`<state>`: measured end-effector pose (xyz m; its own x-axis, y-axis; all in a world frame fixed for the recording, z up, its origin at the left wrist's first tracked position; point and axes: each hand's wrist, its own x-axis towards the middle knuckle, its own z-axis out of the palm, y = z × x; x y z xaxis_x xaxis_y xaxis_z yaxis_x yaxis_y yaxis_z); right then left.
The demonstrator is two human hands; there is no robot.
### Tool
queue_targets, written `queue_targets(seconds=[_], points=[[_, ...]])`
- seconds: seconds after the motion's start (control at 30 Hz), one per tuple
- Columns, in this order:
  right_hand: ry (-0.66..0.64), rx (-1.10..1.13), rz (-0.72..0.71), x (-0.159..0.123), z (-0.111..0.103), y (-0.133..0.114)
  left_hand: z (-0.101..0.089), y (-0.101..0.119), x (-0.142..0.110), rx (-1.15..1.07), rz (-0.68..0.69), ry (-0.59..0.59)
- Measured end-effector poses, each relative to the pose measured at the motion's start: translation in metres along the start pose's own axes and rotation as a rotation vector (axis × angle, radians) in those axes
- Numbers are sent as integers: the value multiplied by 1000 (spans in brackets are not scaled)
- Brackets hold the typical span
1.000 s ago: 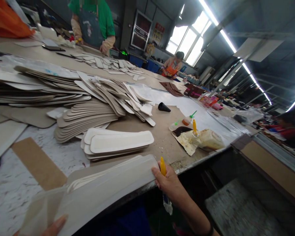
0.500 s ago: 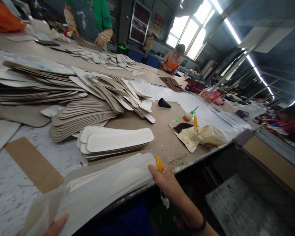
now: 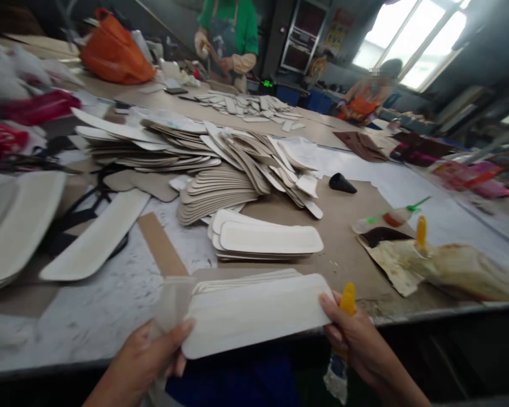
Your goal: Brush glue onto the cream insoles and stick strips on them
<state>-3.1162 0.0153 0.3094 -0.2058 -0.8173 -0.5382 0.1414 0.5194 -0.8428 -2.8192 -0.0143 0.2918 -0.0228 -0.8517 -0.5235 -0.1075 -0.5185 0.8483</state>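
My left hand (image 3: 146, 356) grips the left end of a long white padded strip (image 3: 254, 314) at the table's near edge. My right hand (image 3: 358, 342) pinches the strip's right end and also holds a glue bottle with a yellow nozzle (image 3: 346, 299) pointing up. Under the strip lies a small stack of similar pieces (image 3: 246, 278). Just beyond it sits another stack of white strips (image 3: 267, 238) on brown paper.
Fanned piles of grey-beige insole boards (image 3: 220, 164) fill the table's middle. A second yellow-tipped glue bottle (image 3: 453, 265) lies at the right beside small green-capped bottles (image 3: 401, 215) and a black cone (image 3: 341, 183). White trays (image 3: 23, 226) sit left. Two people work at the far side.
The view has swung left and the strip now lies more level in front of me. My left hand has come fully into view gripping its left end. The right hand keeps its hold.
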Motion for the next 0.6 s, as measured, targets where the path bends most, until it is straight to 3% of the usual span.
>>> queue_targets(seconds=[0.27,0.47,0.6], points=[[93,-102,-18,3,6,0,-4,9,0,33,58,-110],[43,-88,-3,5,9,-2,-3,18,-1,-41,-34,31],[-15,38,-10,4,14,-7,-5,10,7,-9,-70,118]])
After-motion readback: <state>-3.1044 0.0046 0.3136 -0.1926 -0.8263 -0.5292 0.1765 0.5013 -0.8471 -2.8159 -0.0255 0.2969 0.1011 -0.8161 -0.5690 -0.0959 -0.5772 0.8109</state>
